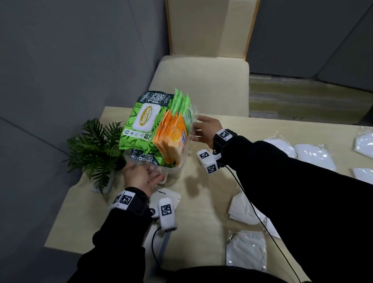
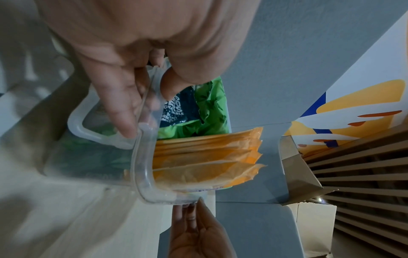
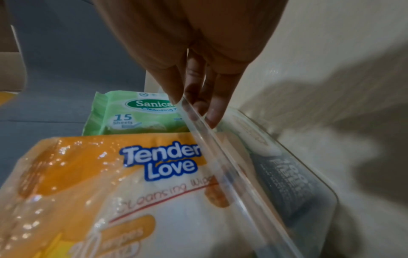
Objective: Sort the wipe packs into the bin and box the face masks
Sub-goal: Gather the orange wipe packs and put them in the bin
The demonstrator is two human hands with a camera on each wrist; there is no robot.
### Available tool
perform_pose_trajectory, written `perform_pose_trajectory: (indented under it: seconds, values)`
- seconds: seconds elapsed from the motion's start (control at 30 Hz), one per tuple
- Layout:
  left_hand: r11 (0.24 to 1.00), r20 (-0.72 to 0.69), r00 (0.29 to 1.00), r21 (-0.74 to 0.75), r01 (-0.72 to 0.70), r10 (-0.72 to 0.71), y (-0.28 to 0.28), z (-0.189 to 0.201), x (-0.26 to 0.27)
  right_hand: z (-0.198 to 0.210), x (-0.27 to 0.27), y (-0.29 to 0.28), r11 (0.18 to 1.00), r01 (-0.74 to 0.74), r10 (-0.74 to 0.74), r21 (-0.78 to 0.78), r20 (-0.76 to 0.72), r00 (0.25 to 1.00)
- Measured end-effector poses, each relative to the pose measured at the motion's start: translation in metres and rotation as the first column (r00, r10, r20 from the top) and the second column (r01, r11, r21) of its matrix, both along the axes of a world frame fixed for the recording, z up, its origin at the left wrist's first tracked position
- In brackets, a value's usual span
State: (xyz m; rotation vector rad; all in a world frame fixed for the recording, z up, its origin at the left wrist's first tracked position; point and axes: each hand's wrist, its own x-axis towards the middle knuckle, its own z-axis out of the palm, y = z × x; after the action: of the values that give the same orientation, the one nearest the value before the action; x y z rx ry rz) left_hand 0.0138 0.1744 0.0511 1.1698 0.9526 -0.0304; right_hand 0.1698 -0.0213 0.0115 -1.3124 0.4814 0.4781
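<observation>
A clear plastic bin (image 1: 179,164) is tilted above the table's far left, packed with wipe packs: a big green Sanicare pack (image 1: 144,122), several orange packs (image 1: 173,140) and small green packs (image 1: 183,106). My left hand (image 1: 144,177) pinches the bin's near rim (image 2: 141,165), thumb inside and fingers on the handle. My right hand (image 1: 200,129) lies with straight fingers (image 3: 212,111) against the far rim (image 3: 220,148). White bagged face masks (image 1: 314,154) lie scattered on the right, with more (image 1: 246,252) near my body. A white carton (image 1: 174,196) lies partly hidden under my left wrist.
A small potted fern (image 1: 95,147) stands just left of the bin on the table corner. A beige chair (image 1: 201,82) sits behind the light wooden table (image 1: 207,206). Grey wall panels close off the left. The wrist camera cable (image 1: 251,203) trails across the masks.
</observation>
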Motion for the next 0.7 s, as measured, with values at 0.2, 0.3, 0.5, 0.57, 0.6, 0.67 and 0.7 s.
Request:
perform_pose_trajectory:
  seconds: [0.2, 0.3, 0.5, 0.57, 0.6, 0.67, 0.7]
  values:
    - [1.0, -0.011, 1.0, -0.019, 0.012, -0.012, -0.003, -0.001, 0.001, 0.007, -0.001, 0.007, 1.0, 0.013, -0.013, -0.023, 0.035, 0.999]
    - [0.999, 0.001, 1.0, -0.048, -0.023, 0.023, -0.002, 0.0, 0.003, 0.006, -0.003, 0.009, 1.0, 0.019, -0.019, -0.021, 0.033, 0.999]
    - [1.0, 0.012, 1.0, -0.02, -0.018, 0.018, 0.004, -0.002, 0.006, 0.01, -0.008, 0.008, 1.0, 0.01, -0.01, -0.012, 0.021, 1.0]
    - [0.999, 0.003, 0.999, -0.013, -0.035, 0.035, 0.009, -0.004, 0.009, 0.01, -0.01, 0.009, 1.0, 0.01, -0.01, -0.012, 0.015, 1.0]
    - [0.999, 0.0, 0.999, -0.013, -0.041, 0.041, 0.01, -0.005, 0.01, 0.01, -0.01, 0.009, 1.0, 0.008, -0.008, -0.008, 0.012, 1.0]
    - [0.999, -0.005, 0.999, -0.018, -0.036, 0.036, 0.01, -0.006, 0.011, 0.008, -0.011, 0.011, 1.0, 0.008, -0.008, 0.003, 0.012, 1.0]
    - [0.999, 0.001, 1.0, -0.023, -0.027, 0.027, 0.008, -0.006, 0.011, 0.007, -0.01, 0.011, 1.0, 0.015, -0.015, 0.005, 0.013, 1.0]
